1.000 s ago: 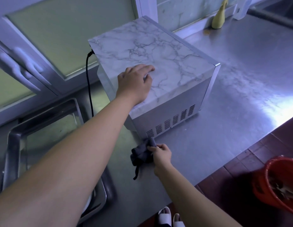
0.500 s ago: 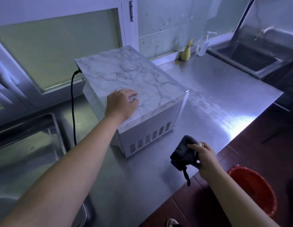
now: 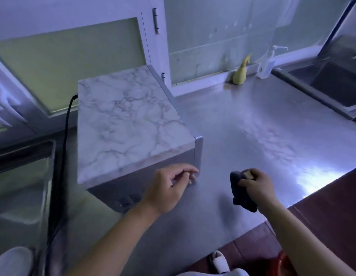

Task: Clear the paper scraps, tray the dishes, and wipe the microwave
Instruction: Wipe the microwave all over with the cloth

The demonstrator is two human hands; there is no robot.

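The microwave (image 3: pixel 129 124) with a marble-patterned top stands on the steel counter (image 3: pixel 252 126), its vented side facing me. My left hand (image 3: pixel 167 190) is low against that side at the near right corner, fingers loosely curled, fingertips touching the corner edge. A little to the right, my right hand (image 3: pixel 256 186) grips a bunched dark cloth (image 3: pixel 240 198) just above the counter, apart from the microwave.
A black cord (image 3: pixel 65 136) runs down the microwave's left side. A steel basin (image 3: pixel 24 176) lies at left, a sink (image 3: pixel 336 84) at far right. A yellow object (image 3: pixel 240 73) and a pump bottle (image 3: pixel 266 64) stand by the wall. A red bucket (image 3: pixel 280 263) is on the floor.
My left hand came off the microwave's top and dropped to its side at the near right corner. My right hand carried the cloth rightward, away from the vents.
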